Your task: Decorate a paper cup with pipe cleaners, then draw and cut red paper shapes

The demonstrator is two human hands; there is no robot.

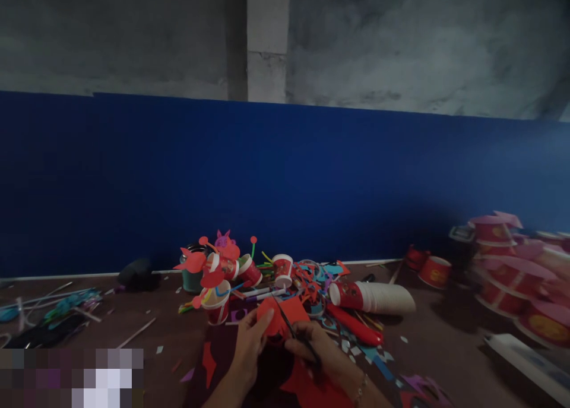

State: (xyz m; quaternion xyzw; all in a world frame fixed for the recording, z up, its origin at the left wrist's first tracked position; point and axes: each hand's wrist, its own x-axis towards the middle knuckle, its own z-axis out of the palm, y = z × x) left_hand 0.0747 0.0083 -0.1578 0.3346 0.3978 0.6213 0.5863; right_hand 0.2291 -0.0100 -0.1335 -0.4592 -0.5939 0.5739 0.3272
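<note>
My left hand (253,344) pinches a piece of red paper (294,310) at its left side, thumb on top. A pair of scissors (285,316) is in my right hand (317,342), its fingers wrapped round the dark handles. The blades lie across the red paper, pointing up and away from me. Below my hands, more red paper (312,390) rests on a dark sheet. Just beyond the paper stand decorated red paper cups (216,304) with paper shapes and pipe cleaners attached.
A stack of paper cups (374,297) lies sideways to the right, behind a long red object (356,326). Finished-looking red and pink cup pieces (507,277) pile up at far right. Scraps and straws (138,332) litter the table (440,348). A blue panel (285,176) closes off the back.
</note>
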